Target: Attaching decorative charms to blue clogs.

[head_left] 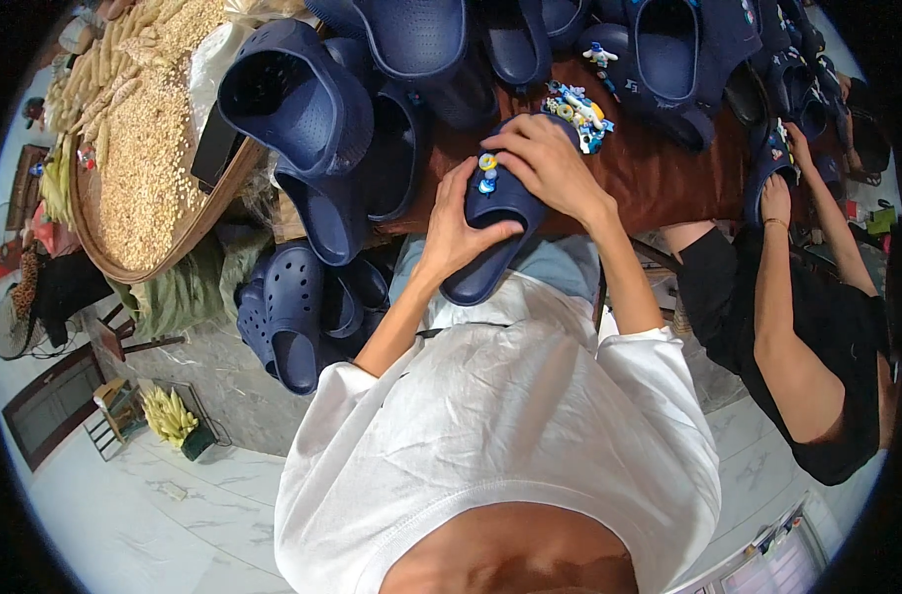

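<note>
A navy blue clog lies in front of me at the table's near edge, its heel end toward me. My left hand grips its left side, with the thumb across the foot opening. Over the upper's far right part bends my right hand, fingers pressed onto it; what is under those fingertips is hidden. A small yellow, white and blue figure charm sits on the upper between my hands. Just beyond my right hand is a pile of small colourful charms.
Several navy clogs are heaped at the left and along the back of the brown table covering. A round tray of loose kernels and cobs stands far left. At right, a co-worker in black handles another clog.
</note>
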The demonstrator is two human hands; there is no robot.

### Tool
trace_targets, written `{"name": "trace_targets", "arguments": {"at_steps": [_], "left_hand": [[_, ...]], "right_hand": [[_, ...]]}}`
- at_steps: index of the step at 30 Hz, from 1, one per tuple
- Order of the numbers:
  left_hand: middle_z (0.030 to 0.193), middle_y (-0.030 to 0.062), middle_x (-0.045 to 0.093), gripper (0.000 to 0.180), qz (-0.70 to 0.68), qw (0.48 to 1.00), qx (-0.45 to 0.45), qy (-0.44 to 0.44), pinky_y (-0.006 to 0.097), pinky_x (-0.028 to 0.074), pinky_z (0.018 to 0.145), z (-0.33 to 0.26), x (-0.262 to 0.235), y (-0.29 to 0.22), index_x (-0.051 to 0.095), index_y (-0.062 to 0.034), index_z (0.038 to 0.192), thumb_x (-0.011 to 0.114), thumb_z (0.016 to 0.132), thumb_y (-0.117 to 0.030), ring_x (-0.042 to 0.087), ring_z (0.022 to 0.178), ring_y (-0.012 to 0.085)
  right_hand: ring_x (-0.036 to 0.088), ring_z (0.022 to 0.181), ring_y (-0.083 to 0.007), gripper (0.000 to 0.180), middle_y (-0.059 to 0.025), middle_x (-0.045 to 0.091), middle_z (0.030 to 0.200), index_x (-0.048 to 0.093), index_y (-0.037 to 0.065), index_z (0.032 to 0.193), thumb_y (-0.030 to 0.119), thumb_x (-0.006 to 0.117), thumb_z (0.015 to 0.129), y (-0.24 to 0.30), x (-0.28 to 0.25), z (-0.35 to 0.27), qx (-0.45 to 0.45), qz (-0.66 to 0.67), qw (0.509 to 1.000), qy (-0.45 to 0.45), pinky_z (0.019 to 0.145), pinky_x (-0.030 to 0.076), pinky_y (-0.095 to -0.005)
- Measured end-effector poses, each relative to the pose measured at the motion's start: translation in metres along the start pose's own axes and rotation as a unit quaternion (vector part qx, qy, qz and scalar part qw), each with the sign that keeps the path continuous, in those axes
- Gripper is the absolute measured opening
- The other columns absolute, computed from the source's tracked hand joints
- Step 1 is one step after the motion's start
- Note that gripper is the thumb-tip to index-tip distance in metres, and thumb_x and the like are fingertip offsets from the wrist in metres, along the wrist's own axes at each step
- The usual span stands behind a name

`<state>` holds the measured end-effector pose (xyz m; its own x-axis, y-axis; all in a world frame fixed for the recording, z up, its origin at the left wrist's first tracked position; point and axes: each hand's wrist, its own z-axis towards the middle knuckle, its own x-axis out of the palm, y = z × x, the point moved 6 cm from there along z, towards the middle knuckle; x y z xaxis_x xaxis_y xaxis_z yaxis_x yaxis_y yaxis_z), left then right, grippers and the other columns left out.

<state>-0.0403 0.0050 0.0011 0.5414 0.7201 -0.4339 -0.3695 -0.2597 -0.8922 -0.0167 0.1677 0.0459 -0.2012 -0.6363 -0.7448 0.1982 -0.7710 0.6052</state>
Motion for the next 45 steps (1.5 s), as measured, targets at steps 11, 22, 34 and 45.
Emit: {"name": "trace_targets", "arguments": {"at_steps": [11, 22, 34, 45], "left_hand": [[0.120, 0.0189, 0.067, 0.047, -0.003, 0.999, -0.037, -0.025, 0.034, 0.050, 0.098, 0.005, 0.001, 0.027, 0.055, 0.0017, 0.118, 0.058, 0.073, 0.018, 0.067, 0.114, 0.0282], [0.127, 0.0233, 0.064, 0.048, 0.013, 1.000, -0.014, -0.009, 0.041, 0.045, 0.106, 0.009, 0.000, 0.013, 0.053, 0.0015, 0.115, 0.055, 0.070, 0.016, 0.059, 0.123, 0.0384], [0.124, 0.0190, 0.068, 0.041, -0.022, 0.999, -0.024, -0.025, 0.035, 0.048, 0.103, 0.009, -0.002, 0.016, 0.061, 0.0027, 0.111, 0.062, 0.071, 0.014, 0.063, 0.121, 0.0291], [0.105, 0.0143, 0.073, 0.035, 0.008, 1.000, 0.009, -0.019, 0.031, 0.053, 0.090, 0.016, -0.004, 0.017, 0.065, 0.0015, 0.105, 0.066, 0.070, 0.011, 0.071, 0.102, 0.0241]], "right_hand": [[0.051, 0.106, -0.0262, 0.023, -0.0060, 0.060, 0.107, 0.069, 0.010, 0.106, 0.028, 0.062, 0.096, -0.016, 0.021, 0.008, 0.022, 0.013, 0.990, 0.137, 0.092, 0.037, -0.0407], [0.063, 0.089, -0.0247, 0.019, -0.0115, 0.061, 0.098, 0.058, 0.002, 0.105, 0.015, 0.065, 0.094, -0.039, -0.008, -0.001, 0.096, 0.155, 0.977, -0.112, 0.078, 0.050, -0.0347], [0.062, 0.094, -0.0332, 0.019, -0.0124, 0.064, 0.098, 0.069, 0.005, 0.107, 0.015, 0.067, 0.090, -0.031, -0.029, -0.001, 0.011, 0.032, 0.997, -0.066, 0.085, 0.048, -0.0435], [0.052, 0.115, -0.0267, 0.022, -0.0057, 0.062, 0.114, 0.073, 0.013, 0.112, 0.023, 0.059, 0.098, -0.015, 0.009, -0.012, -0.003, 0.054, 0.992, 0.113, 0.102, 0.034, -0.0428]]}}
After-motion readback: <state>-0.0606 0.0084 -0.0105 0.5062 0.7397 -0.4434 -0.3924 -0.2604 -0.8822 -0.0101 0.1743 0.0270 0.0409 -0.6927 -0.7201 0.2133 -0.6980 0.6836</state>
